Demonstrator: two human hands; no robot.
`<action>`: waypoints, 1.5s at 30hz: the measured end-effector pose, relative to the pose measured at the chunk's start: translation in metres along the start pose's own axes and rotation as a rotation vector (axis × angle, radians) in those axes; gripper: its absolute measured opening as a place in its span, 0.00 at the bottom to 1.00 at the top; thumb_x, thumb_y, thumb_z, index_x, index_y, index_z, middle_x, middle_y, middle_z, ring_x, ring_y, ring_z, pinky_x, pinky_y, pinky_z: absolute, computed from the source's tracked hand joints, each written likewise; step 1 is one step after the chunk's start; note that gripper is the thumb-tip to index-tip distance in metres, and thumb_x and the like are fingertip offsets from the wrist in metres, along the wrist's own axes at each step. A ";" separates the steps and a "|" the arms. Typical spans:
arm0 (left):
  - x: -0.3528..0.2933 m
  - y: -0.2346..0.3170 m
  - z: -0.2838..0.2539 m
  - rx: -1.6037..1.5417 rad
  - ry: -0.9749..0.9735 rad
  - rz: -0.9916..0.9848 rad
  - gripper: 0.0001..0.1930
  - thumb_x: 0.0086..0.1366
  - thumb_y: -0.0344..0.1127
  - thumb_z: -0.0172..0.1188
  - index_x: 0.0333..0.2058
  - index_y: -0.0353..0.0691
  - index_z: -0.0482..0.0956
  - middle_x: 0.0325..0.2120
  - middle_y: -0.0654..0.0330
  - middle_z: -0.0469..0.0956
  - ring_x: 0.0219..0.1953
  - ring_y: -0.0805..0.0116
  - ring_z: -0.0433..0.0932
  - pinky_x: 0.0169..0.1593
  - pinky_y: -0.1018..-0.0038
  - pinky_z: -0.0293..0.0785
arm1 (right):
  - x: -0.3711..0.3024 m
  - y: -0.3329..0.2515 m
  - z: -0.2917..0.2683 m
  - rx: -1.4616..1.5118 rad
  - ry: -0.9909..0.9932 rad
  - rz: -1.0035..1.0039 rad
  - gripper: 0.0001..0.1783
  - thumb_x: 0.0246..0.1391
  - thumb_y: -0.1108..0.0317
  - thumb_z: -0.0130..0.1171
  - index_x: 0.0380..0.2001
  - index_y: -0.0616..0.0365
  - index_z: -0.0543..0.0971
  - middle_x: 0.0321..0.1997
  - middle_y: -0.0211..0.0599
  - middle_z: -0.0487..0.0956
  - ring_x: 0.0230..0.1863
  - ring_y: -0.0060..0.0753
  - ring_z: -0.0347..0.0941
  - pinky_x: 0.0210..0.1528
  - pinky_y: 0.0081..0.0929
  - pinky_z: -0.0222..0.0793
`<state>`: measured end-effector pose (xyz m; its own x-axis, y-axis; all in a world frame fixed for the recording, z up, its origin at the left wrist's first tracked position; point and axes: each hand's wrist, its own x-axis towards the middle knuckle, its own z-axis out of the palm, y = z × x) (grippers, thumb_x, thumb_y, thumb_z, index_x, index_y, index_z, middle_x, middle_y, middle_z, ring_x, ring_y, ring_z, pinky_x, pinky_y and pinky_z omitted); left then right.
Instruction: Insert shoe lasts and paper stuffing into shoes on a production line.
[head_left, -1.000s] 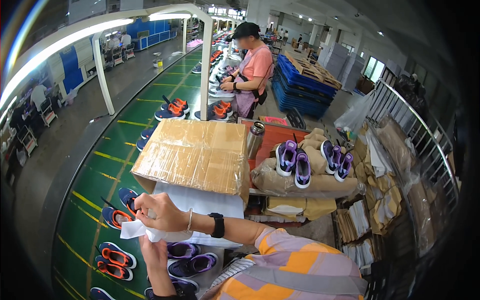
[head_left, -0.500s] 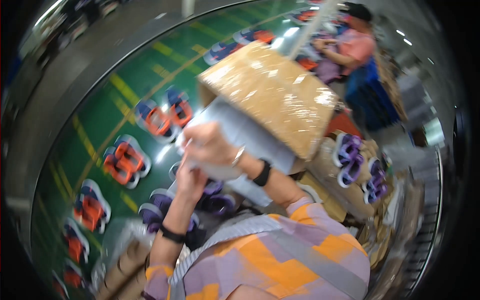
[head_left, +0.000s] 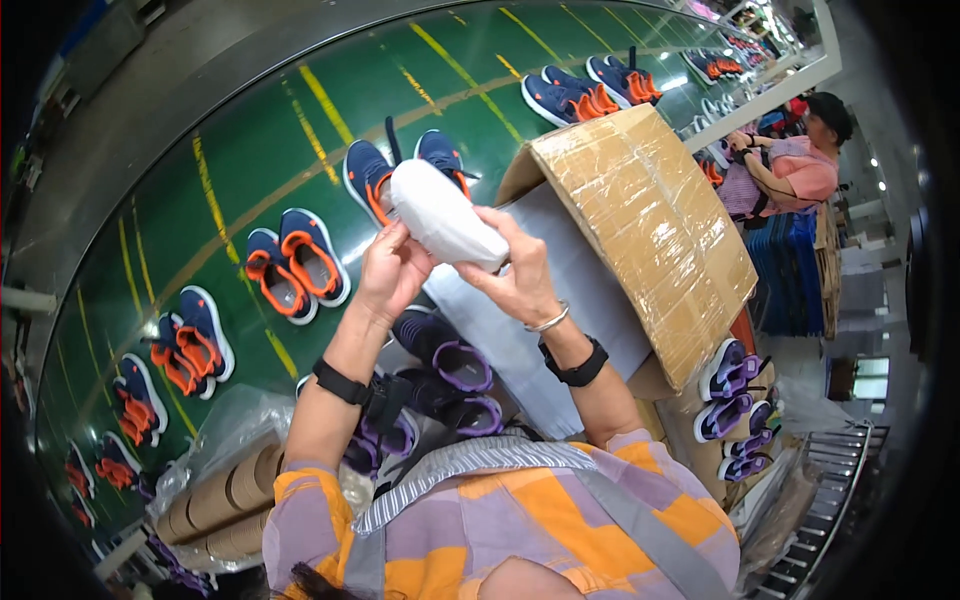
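A smooth, rounded wad of white paper (head_left: 445, 215), shaped like the front of a shoe, is between my hands above the green conveyor. My right hand (head_left: 520, 268) grips its near right end, thumb below and fingers over the side. At its left edge my left hand (head_left: 393, 268) holds it with curled fingertips, palm turned up. Just behind the wad stands a pair of navy shoes with orange lining (head_left: 367, 168), partly hidden by it. White paper sheets (head_left: 560, 265) lie to the right of my hands, in and before the open carton (head_left: 645, 165).
More navy-and-orange shoes (head_left: 297, 265) line the green conveyor (head_left: 250, 180). Purple-lined dark shoes (head_left: 455, 365) sit close to my body, others (head_left: 728, 385) to the right. Brown cardboard rolls (head_left: 225, 495) in plastic lie lower left. A co-worker in pink (head_left: 800, 175) stands far right.
My hands, close together and blurred around white paper before, are now farther apart with the rounded wad showing between them. The view has shifted, so the carton appears farther right.
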<state>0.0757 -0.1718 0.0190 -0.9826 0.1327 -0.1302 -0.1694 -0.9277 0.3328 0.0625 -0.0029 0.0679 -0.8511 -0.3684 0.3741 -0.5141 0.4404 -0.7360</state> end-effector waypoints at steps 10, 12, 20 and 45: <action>0.118 0.006 -0.121 2.273 -0.744 0.438 0.14 0.51 0.33 0.57 0.38 0.40 0.77 0.36 0.52 0.74 0.47 0.53 0.68 0.52 0.57 0.60 | -0.022 0.066 0.004 -0.129 0.016 0.343 0.27 0.42 0.63 0.64 0.46 0.55 0.67 0.16 0.44 0.72 0.17 0.42 0.72 0.21 0.34 0.66; 0.132 -0.003 -0.109 2.330 -0.850 0.453 0.10 0.51 0.34 0.58 0.33 0.41 0.77 0.31 0.56 0.75 0.41 0.56 0.69 0.46 0.59 0.61 | -0.019 0.059 -0.008 -0.147 0.006 0.352 0.26 0.43 0.63 0.63 0.46 0.56 0.66 0.16 0.46 0.73 0.18 0.46 0.73 0.21 0.35 0.66; 0.064 0.056 -0.112 2.473 -0.584 0.250 0.09 0.54 0.38 0.58 0.26 0.37 0.75 0.24 0.54 0.76 0.35 0.56 0.70 0.42 0.61 0.60 | -0.019 0.049 -0.007 -0.143 -0.068 0.342 0.24 0.44 0.61 0.59 0.44 0.55 0.65 0.18 0.48 0.75 0.23 0.55 0.73 0.28 0.44 0.68; 0.112 0.097 -0.101 2.083 -0.332 0.481 0.09 0.48 0.24 0.59 0.24 0.32 0.66 0.21 0.46 0.67 0.26 0.44 0.68 0.30 0.57 0.62 | 0.084 0.075 0.145 -0.513 -0.401 0.103 0.32 0.32 0.67 0.62 0.44 0.68 0.64 0.26 0.50 0.77 0.30 0.52 0.76 0.30 0.42 0.70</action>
<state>-0.0426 -0.2826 -0.0576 -0.8986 0.3209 0.2994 0.4383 0.6896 0.5765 -0.0320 -0.1194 -0.0382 -0.8443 -0.5359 0.0041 -0.5017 0.7877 -0.3576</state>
